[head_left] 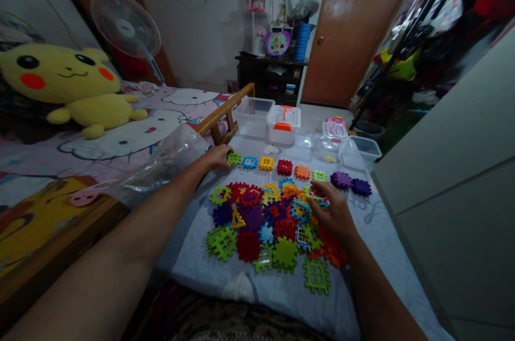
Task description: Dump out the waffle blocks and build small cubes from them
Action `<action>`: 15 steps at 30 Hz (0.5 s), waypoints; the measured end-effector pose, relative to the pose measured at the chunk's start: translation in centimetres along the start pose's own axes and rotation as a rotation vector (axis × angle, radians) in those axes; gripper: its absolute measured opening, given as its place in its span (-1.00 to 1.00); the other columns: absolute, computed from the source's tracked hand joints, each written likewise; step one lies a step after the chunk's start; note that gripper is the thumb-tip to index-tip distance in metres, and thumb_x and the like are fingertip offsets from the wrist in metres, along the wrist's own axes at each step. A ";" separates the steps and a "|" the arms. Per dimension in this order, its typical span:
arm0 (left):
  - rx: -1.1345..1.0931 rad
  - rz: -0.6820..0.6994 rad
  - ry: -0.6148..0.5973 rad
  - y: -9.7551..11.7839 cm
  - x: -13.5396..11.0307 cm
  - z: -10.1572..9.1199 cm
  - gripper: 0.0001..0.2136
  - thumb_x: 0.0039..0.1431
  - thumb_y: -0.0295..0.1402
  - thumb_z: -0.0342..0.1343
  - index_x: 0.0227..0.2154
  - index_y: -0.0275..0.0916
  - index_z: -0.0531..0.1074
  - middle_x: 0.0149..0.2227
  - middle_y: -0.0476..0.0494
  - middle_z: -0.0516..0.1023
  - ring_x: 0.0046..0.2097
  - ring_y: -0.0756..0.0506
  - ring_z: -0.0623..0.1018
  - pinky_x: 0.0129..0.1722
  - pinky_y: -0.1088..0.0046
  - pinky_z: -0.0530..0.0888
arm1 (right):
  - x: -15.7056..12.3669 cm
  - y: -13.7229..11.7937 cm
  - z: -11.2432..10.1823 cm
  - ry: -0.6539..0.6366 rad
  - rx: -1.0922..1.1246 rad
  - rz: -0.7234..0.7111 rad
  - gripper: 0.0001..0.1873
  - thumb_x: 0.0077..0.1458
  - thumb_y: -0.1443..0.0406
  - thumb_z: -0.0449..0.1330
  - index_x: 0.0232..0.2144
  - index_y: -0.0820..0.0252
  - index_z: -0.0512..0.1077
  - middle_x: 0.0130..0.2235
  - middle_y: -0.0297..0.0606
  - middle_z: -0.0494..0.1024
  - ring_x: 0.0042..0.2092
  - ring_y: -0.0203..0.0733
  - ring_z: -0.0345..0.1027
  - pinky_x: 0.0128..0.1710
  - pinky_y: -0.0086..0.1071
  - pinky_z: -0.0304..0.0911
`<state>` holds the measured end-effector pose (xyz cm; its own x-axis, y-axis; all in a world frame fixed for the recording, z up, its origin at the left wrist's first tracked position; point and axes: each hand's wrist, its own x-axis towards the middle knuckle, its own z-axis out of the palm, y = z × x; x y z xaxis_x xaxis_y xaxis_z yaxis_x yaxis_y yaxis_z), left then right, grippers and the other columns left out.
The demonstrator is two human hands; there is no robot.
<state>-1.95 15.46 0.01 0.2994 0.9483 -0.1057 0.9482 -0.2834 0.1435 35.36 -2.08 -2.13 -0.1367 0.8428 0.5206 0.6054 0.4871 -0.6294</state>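
Left hand (219, 157) at eleven o'clock of block pile (253, 216), by green block (234, 158) — cannot tell if fingers clamp it. Right hand (333, 208) over pile, at three o'clock — fingers apart.

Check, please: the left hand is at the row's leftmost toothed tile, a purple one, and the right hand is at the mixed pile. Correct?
Only the colour is wrong: the head view shows a green toothed tile at the left hand, not a purple one.
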 end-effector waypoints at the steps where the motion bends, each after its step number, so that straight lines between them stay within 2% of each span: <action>1: 0.000 0.002 -0.019 -0.1 0.3 0.2 -0.45 -0.22 -0.35 0.22 -0.03 -0.26 0.47 -0.01 -0.20 0.55 0.02 -0.22 0.53 -0.01 0.44 0.42 | 0.0 0.1 0.0 -0.002 0.003 0.008 -0.66 0.17 0.24 0.19 0.00 0.16 0.40 -0.18 -0.16 0.51 -0.23 -0.14 0.45 -0.20 -0.19 0.41; 7: 0.008 0.004 -0.125 -0.7 2.1 0.7 -0.45 -0.27 -0.38 0.24 -0.06 -0.28 0.49 -0.02 -0.18 0.57 -0.03 -0.20 0.55 -0.07 0.47 0.45 | -0.1 0.5 0.0 -0.010 -0.001 0.043 -0.68 0.16 0.27 0.18 -0.03 0.18 0.42 -0.21 -0.18 0.51 -0.24 -0.15 0.44 -0.22 -0.22 0.41; 12: 0.033 0.003 -0.174 -1.0 2.9 0.7 -0.34 -0.34 -0.41 0.26 0.01 -0.25 0.45 0.01 -0.19 0.54 0.00 -0.22 0.53 -0.05 0.43 0.46 | -0.1 0.4 -0.1 -0.013 0.005 0.057 -0.70 0.17 0.27 0.17 -0.04 0.19 0.42 -0.23 -0.19 0.50 -0.25 -0.16 0.42 -0.22 -0.24 0.39; 15: 0.052 0.007 -0.187 -1.0 3.0 0.8 -0.36 -0.33 -0.43 0.22 -0.01 -0.25 0.45 0.02 -0.21 0.52 0.03 -0.23 0.51 -0.01 0.42 0.44 | -0.2 0.4 0.0 -0.011 0.007 0.063 -0.71 0.17 0.26 0.16 -0.06 0.18 0.43 -0.23 -0.19 0.50 -0.25 -0.16 0.42 -0.22 -0.24 0.39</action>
<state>-1.88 18.46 -1.28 0.3163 0.9045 -0.2861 0.9487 -0.3020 0.0940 35.64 -2.03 -2.45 -0.1070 0.8744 0.4733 0.6077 0.4343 -0.6649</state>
